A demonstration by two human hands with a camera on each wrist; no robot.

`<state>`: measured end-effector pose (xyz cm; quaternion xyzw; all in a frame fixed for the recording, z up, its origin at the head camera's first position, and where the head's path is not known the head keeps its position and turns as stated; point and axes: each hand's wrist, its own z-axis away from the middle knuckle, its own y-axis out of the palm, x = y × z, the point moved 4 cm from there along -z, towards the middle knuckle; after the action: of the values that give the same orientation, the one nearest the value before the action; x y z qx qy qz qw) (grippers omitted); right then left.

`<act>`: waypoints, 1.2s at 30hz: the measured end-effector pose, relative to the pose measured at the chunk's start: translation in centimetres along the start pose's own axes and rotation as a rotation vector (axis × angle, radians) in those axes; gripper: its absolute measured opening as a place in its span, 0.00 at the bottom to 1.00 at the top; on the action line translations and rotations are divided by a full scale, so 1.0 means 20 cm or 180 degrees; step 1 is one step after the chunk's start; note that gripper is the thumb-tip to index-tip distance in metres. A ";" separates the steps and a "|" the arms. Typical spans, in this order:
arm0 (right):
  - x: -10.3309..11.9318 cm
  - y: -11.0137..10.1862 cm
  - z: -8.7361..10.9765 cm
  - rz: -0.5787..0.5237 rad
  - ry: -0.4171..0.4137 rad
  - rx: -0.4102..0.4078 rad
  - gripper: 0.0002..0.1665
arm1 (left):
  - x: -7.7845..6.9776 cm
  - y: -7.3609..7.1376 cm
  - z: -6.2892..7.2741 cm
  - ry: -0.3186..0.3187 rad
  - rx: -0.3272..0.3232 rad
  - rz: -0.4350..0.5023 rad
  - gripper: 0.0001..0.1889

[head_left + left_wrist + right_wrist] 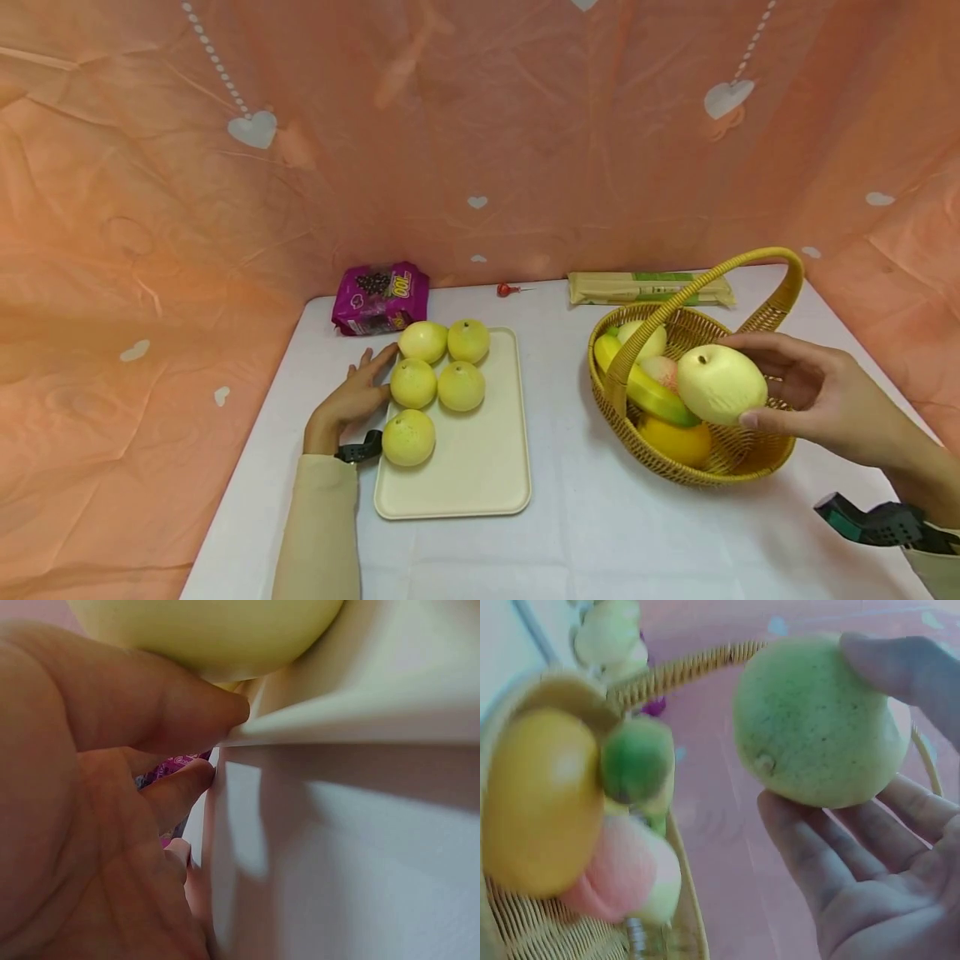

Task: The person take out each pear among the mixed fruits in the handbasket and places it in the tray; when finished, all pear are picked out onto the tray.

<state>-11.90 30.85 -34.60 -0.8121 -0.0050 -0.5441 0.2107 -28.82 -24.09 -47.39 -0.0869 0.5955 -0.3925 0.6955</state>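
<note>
My right hand (832, 396) holds a pale yellow round pear (722, 385) between thumb and fingers, over the right side of a wicker basket (772, 454). In the right wrist view the same pear (817, 720) shows its speckled skin and a small stem mark. Inside the basket lie a banana (656, 400), an orange-yellow fruit (678, 442), a pinkish peach (622, 870) and another pale pear (643, 337). My left hand (358, 398) rests at the left edge of a cream tray (480, 475), its fingers loosely extended. Several similar pears (408, 437) sit on that tray.
A purple packet (381, 297) stands behind the tray. At the back of the white table (558, 467) lie a small red-handled tool (507, 290) and a long beige-green package (600, 288). The basket's tall handle (750, 258) arches above the fruit.
</note>
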 end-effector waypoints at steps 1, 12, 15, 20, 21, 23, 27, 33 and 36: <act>0.01 0.02 0.00 -0.0209 -0.0103 0.0060 0.48 | 0.00 0.00 0.00 0.0003 0.0002 0.0002 0.43; 0.05 0.26 -0.05 -0.0878 -0.0740 0.0540 0.54 | 0.00 0.00 0.00 -0.0027 0.0020 0.0070 0.44; 0.07 0.33 -0.08 -0.0958 -0.0862 0.0570 0.55 | 0.00 0.00 0.00 -0.0013 0.0017 0.0057 0.44; 0.09 0.45 -0.15 -0.1048 -0.0907 0.0598 0.53 | 0.00 0.00 0.00 0.0017 0.0009 0.0016 0.43; 0.09 0.47 -0.16 -0.1048 -0.0899 0.0607 0.53 | 0.00 0.00 0.00 0.0021 0.0006 0.0013 0.43; 0.09 0.51 -0.18 -0.1054 -0.0910 0.0621 0.52 | 0.00 0.00 0.00 0.0035 0.0009 0.0026 0.43; 0.08 0.60 -0.22 -0.1042 -0.0860 0.0658 0.51 | 0.00 0.00 0.00 0.0077 0.0009 0.0055 0.44; 0.06 0.72 -0.29 -0.1090 -0.0404 0.0675 0.47 | 0.00 0.00 0.00 0.0055 0.0015 0.0078 0.44; 0.04 0.79 -0.33 -0.1122 -0.0262 0.0654 0.46 | 0.01 0.00 0.00 0.0020 0.0007 0.0017 0.44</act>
<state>-13.55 13.97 -37.10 -0.7945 -0.2111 -0.5355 0.1937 -28.79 -24.24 -47.43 -0.0834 0.5974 -0.3916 0.6948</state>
